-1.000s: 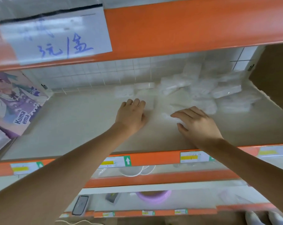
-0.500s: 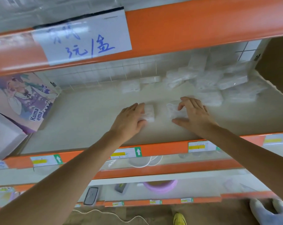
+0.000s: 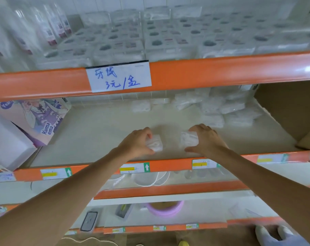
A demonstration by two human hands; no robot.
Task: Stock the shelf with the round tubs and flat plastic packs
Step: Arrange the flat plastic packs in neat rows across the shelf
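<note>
Both hands reach onto the middle shelf (image 3: 97,132), near its front edge. My left hand (image 3: 135,143) grips a small flat clear plastic pack (image 3: 156,143) with white contents. Beside it, my right hand (image 3: 206,139) grips a second flat pack (image 3: 188,139) of the same kind. The two packs sit a short gap apart, just above or on the shelf board. A loose pile of similar flat packs (image 3: 221,107) lies at the back right of this shelf. Clear tubs with round lids (image 3: 159,38) fill the shelf above.
An orange beam with a handwritten paper label (image 3: 118,77) runs above my hands. A purple illustrated box (image 3: 37,119) and a white box (image 3: 6,141) stand at the left, a brown carton (image 3: 291,110) at the right. Lower shelves hold a pink ring (image 3: 165,208) and small items.
Both hands have drawn back toward the shelf's front edge, each bringing a flat pack with it. The view has tilted up, showing the upper shelf of tubs.
</note>
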